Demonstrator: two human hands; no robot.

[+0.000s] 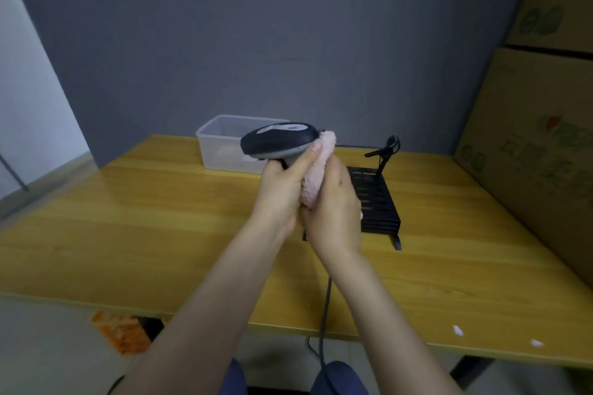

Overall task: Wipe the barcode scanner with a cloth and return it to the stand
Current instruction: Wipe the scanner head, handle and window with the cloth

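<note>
A black and grey barcode scanner (278, 139) is held up above the wooden table (128, 218), its head pointing left. My left hand (282, 192) grips its handle from below. My right hand (333, 208) presses a pink fluffy cloth (317, 170) against the scanner's rear end and handle. The scanner's dark cable (325, 314) hangs down past the table's front edge. The black slotted stand (375, 199) sits on the table just right of my hands, with a thin holder arm (386, 151) rising at its back.
A clear plastic box (221, 147) stands at the back of the table behind the scanner. Large cardboard boxes (539, 138) are stacked along the right side. A grey wall runs behind. An orange patch (122, 330) lies on the floor below the table's front edge.
</note>
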